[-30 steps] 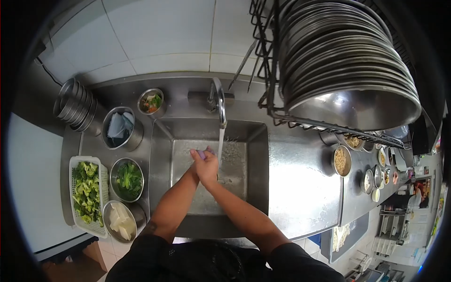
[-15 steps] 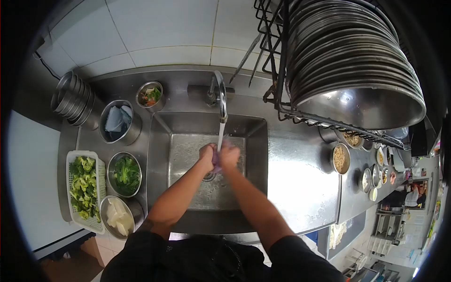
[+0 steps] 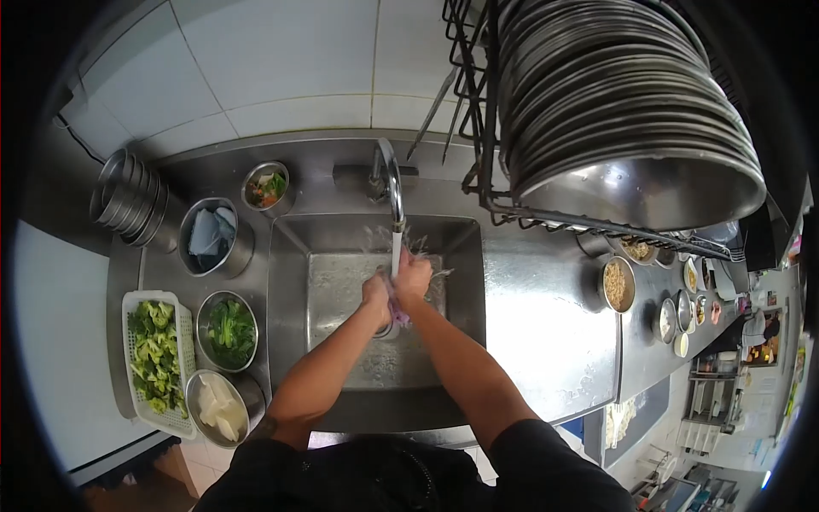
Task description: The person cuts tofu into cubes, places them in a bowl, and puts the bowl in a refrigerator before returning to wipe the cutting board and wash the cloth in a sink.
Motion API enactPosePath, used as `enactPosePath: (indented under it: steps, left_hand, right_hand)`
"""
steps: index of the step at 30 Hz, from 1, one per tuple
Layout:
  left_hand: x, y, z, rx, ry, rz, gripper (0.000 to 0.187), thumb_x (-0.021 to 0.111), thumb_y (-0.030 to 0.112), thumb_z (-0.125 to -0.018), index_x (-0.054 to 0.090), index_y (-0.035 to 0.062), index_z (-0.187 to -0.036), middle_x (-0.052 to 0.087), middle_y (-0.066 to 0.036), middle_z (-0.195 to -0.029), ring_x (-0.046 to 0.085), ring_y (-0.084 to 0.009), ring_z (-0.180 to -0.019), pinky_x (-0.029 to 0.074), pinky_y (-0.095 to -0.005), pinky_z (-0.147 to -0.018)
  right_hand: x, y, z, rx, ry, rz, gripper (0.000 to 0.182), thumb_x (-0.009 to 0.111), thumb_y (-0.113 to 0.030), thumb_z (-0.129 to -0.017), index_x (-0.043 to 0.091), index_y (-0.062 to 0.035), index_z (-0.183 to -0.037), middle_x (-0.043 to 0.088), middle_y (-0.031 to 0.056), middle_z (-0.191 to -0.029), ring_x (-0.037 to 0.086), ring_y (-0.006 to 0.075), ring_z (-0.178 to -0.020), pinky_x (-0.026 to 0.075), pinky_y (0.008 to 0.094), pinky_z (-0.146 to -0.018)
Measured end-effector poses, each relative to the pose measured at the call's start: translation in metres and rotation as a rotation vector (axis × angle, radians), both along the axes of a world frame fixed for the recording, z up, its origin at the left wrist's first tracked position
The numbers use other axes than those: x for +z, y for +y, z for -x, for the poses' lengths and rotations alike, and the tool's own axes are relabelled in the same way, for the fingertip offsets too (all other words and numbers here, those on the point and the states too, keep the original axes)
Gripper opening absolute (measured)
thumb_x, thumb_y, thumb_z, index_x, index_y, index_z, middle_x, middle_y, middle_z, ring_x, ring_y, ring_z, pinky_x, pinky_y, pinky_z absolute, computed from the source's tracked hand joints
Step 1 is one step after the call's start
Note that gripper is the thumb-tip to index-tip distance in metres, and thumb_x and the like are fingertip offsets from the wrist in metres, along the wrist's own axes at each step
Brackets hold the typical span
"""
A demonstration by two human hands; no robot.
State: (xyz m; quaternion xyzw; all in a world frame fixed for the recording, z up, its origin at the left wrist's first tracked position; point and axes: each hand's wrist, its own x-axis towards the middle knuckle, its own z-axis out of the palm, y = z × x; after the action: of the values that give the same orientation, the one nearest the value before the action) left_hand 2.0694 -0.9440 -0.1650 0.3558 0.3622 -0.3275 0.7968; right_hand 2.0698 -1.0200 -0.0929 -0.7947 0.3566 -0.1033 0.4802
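Observation:
My left hand (image 3: 376, 290) and my right hand (image 3: 413, 277) are close together over the sink (image 3: 328, 277), closed around a crumpled purple cloth (image 3: 398, 316). Most of the cloth is hidden by my fingers; a bit shows below and between the hands. Water (image 3: 396, 250) pours from the curved tap (image 3: 393, 183) straight onto my hands and splashes outward on both sides. Beneath them the drain is partly covered by my left wrist.
Left of the sink stand a basket of broccoli (image 3: 184, 333), a bowl of greens (image 3: 229, 331), a bowl of pale slices (image 3: 220, 405), a pot with cloths (image 3: 213, 235) and a scrap bowl (image 3: 266, 188). A rack (image 3: 546, 218) of metal bowls (image 3: 640, 188) overhangs the right counter.
Water now splashes widely around my hands, and the purple cloth shows lower between them. My right hand looks sharper than the earlier blur. The whole view has shifted slightly.

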Motion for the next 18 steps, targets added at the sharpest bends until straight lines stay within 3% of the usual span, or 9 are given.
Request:
enactPosePath:
  steps: [1,5,8,9,10,12,13,15,18]
  left_hand:
    - [0.034,-0.002,0.004,0.037,0.016,-0.027,0.044,0.046,0.047,-0.110,0.065,0.0074,-0.104,0.069,-0.008,-0.099,0.068,-0.0259,-0.087,0.058,-0.0450,-0.079]
    - [-0.044,0.024,-0.005,-0.040,-0.285,-0.170,0.044,0.049,0.051,-0.108,0.067,0.0113,-0.101,0.069,-0.010,-0.090,0.068,-0.0302,-0.076,0.058,-0.0472,-0.073]
    - [-0.022,0.017,-0.010,0.012,-0.071,-0.011,0.038,0.052,0.049,-0.107,0.066,0.0133,-0.102,0.069,-0.009,-0.094,0.068,-0.0299,-0.083,0.058,-0.0457,-0.080]
    - [0.051,0.011,-0.001,0.053,-0.023,-0.044,0.033,0.057,0.045,-0.104,0.067,0.0134,-0.106,0.070,-0.009,-0.100,0.069,-0.0294,-0.092,0.057,-0.0454,-0.089]
    - [0.034,0.029,0.002,-0.030,-0.318,0.343,0.032,0.058,0.041,-0.103,0.068,0.0113,-0.112,0.072,-0.009,-0.108,0.070,-0.0284,-0.103,0.055,-0.0466,-0.096]
    - [0.042,0.043,-0.007,-0.157,-0.481,0.270,0.037,0.057,0.039,-0.105,0.068,0.0084,-0.122,0.074,-0.009,-0.115,0.070,-0.0278,-0.112,0.055,-0.0485,-0.099]
    - [0.021,0.050,-0.011,-0.141,-0.340,0.341,0.038,0.056,0.041,-0.105,0.068,0.0103,-0.125,0.072,-0.008,-0.121,0.069,-0.0263,-0.115,0.055,-0.0469,-0.102]
    - [-0.010,0.061,-0.012,-0.314,-0.218,0.384,0.048,0.054,0.050,-0.105,0.061,0.0147,-0.137,0.066,-0.004,-0.135,0.061,-0.0219,-0.127,0.049,-0.0426,-0.106]
    - [-0.081,0.095,-0.015,-0.298,-0.216,0.595,0.053,0.054,0.054,-0.104,0.059,0.0148,-0.140,0.066,-0.004,-0.135,0.060,-0.0227,-0.127,0.049,-0.0432,-0.106]
  right_hand:
    - [-0.003,0.004,0.002,0.000,-0.013,0.158,0.067,0.064,-0.055,-0.097,0.071,0.0091,-0.077,0.067,0.0314,-0.073,0.070,0.0493,-0.075,0.053,0.0545,-0.071]
    - [-0.024,0.035,0.031,0.137,-0.019,0.084,0.068,0.062,-0.057,-0.096,0.072,0.0094,-0.084,0.068,0.0336,-0.080,0.070,0.0502,-0.082,0.053,0.0537,-0.073]
    - [0.000,0.015,0.031,0.085,0.052,-0.122,0.058,0.064,-0.049,-0.097,0.072,0.0082,-0.088,0.071,0.0284,-0.082,0.071,0.0438,-0.078,0.053,0.0513,-0.073]
    - [-0.024,-0.006,0.020,-0.030,0.023,-0.288,0.051,0.065,-0.044,-0.097,0.072,0.0064,-0.089,0.072,0.0234,-0.081,0.070,0.0372,-0.074,0.052,0.0500,-0.071]
    - [-0.043,-0.030,0.011,-0.157,-0.030,-0.447,0.044,0.066,-0.039,-0.097,0.072,0.0047,-0.090,0.073,0.0183,-0.080,0.068,0.0306,-0.070,0.052,0.0487,-0.069]
    - [-0.054,-0.057,0.002,-0.133,-0.266,-0.684,0.029,0.059,-0.026,-0.096,0.072,-0.0016,-0.087,0.065,0.0088,-0.074,0.060,0.0207,-0.068,0.049,0.0425,-0.063]
    - [-0.125,-0.041,-0.010,-0.089,-0.576,-0.026,0.026,0.061,-0.021,-0.093,0.076,-0.0004,-0.096,0.074,0.0137,-0.084,0.070,0.0253,-0.079,0.055,0.0410,-0.072]
    - [-0.001,0.002,0.024,0.134,-0.086,-0.433,0.027,0.069,-0.024,-0.091,0.079,-0.0038,-0.106,0.076,0.0206,-0.105,0.073,0.0335,-0.102,0.056,0.0419,-0.093]
    - [0.001,0.070,0.056,0.361,-0.076,0.211,0.036,0.075,-0.038,-0.091,0.078,-0.0047,-0.102,0.074,0.0250,-0.105,0.072,0.0385,-0.106,0.056,0.0441,-0.089]
